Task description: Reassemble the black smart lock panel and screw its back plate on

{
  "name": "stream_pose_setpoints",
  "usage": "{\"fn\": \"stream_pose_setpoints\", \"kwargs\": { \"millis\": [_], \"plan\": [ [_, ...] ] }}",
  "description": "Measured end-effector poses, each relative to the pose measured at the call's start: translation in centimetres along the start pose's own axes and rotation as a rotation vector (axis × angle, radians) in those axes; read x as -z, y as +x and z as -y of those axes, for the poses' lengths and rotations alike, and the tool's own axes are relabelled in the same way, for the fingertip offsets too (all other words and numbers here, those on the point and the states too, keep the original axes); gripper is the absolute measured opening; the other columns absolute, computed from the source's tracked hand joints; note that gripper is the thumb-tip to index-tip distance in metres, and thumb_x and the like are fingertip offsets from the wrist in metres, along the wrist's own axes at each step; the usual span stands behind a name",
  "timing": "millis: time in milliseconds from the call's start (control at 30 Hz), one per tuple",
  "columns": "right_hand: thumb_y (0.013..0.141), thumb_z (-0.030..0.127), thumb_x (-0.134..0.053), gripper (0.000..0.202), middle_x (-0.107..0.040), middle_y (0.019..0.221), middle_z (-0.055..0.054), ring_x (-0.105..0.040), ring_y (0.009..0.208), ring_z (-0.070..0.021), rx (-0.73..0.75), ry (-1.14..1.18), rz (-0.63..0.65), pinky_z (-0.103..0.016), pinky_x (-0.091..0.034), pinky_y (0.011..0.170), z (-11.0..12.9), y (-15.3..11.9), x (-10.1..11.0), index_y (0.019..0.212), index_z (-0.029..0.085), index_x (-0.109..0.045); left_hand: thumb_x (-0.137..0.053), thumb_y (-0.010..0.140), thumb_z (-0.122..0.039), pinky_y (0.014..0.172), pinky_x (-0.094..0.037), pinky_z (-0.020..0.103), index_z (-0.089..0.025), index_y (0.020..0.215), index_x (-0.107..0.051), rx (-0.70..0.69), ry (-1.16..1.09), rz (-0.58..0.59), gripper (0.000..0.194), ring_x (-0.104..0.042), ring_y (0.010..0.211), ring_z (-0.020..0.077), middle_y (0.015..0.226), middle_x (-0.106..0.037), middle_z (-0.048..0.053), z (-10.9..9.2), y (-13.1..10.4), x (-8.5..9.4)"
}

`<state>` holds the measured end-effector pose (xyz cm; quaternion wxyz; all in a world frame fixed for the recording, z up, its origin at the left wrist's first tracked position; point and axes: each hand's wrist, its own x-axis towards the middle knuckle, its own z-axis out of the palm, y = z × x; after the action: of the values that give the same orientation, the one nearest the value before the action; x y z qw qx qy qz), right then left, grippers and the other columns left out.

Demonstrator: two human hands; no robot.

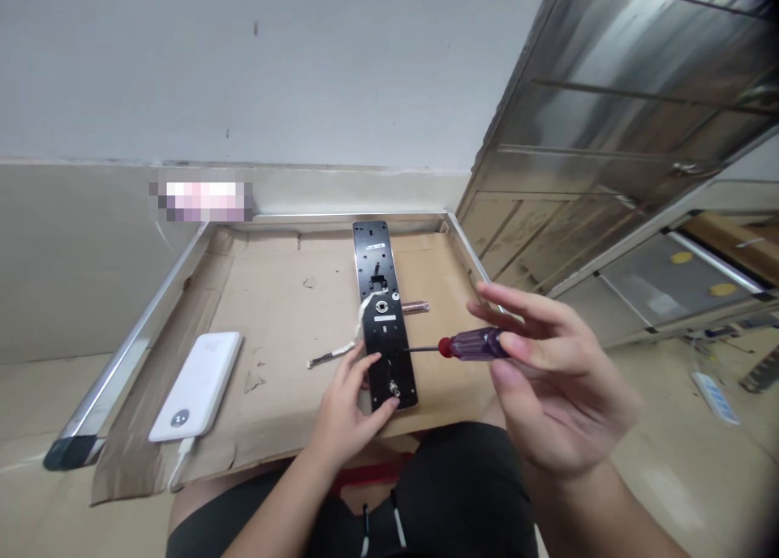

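Observation:
A long black door lock panel (pixel 389 328) lies on cardboard with its back side up, showing screw holes, a round spindle socket and small white labels. From its middle a white cable (pixel 359 319) runs down to the left and ends in a connector. My left hand (pixel 346 408) grips the panel's lower end, fingertips on its left part and thumb at the bottom edge. Between the thumb and fingers of my right hand (pixel 560 371) is a screwdriver (pixel 475 345) with a clear purple handle and red collar. Its shaft points left, and the tip appears over the panel's lower half.
Flat cardboard (pixel 280 298) covers the metal-framed table (pixel 143 331). A white power bank (pixel 198 384) with a plugged-in cable lies at left. A copper-coloured cylinder (pixel 416 306) pokes out beside the panel. A wall stands behind, a metal door (pixel 584 152) to the right.

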<state>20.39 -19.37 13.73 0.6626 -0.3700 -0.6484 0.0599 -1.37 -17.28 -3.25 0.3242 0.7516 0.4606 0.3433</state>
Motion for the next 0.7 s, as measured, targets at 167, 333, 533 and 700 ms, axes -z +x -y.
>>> {"fn": "stream_pose_setpoints", "kwargs": {
  "millis": [167,333,533,700],
  "plan": [
    [0.068,-0.009,-0.078,0.040,-0.074,0.097,-0.008,-0.075,0.088,-0.0252,0.016,-0.073,0.040,-0.043,-0.067,0.073,0.53,-0.11,0.15,0.099,0.016,-0.073,-0.074,0.086,-0.035,0.099,-0.058,0.044,-0.028,0.143,-0.049,0.000,-0.012,-0.003,0.062,-0.049,0.140,0.0324,0.159,-0.036,0.015,0.01,-0.05,-0.07],
    [0.065,-0.005,-0.082,0.043,-0.062,0.095,-0.002,-0.067,0.081,-0.0170,0.062,-0.089,-0.022,-0.043,-0.064,0.073,-0.25,0.04,-0.02,0.097,0.021,-0.070,-0.072,0.088,-0.035,0.100,-0.057,0.045,-0.028,0.143,-0.048,0.008,-0.016,0.006,0.061,-0.048,0.141,0.0327,0.160,-0.034,0.015,-0.11,0.00,0.04],
    [0.071,-0.010,-0.070,0.045,-0.073,0.120,-0.016,-0.074,0.104,-0.0315,0.040,-0.019,0.068,-0.050,-0.068,0.078,0.36,-0.58,0.16,0.109,0.015,-0.070,-0.073,0.087,-0.035,0.100,-0.057,0.041,-0.029,0.144,-0.048,0.007,-0.013,0.005,0.062,-0.045,0.143,0.0313,0.160,-0.034,0.013,-0.05,-0.02,0.00],
    [0.064,-0.010,-0.081,0.046,-0.067,0.091,-0.002,-0.072,0.083,-0.0193,0.092,-0.125,0.006,-0.040,-0.066,0.071,-0.20,-0.44,0.27,0.098,0.019,-0.070,-0.073,0.087,-0.035,0.099,-0.058,0.043,-0.028,0.144,-0.048,0.013,-0.012,0.006,0.062,-0.049,0.140,0.0315,0.160,-0.035,0.015,-0.09,-0.02,-0.01]
  ]
}}
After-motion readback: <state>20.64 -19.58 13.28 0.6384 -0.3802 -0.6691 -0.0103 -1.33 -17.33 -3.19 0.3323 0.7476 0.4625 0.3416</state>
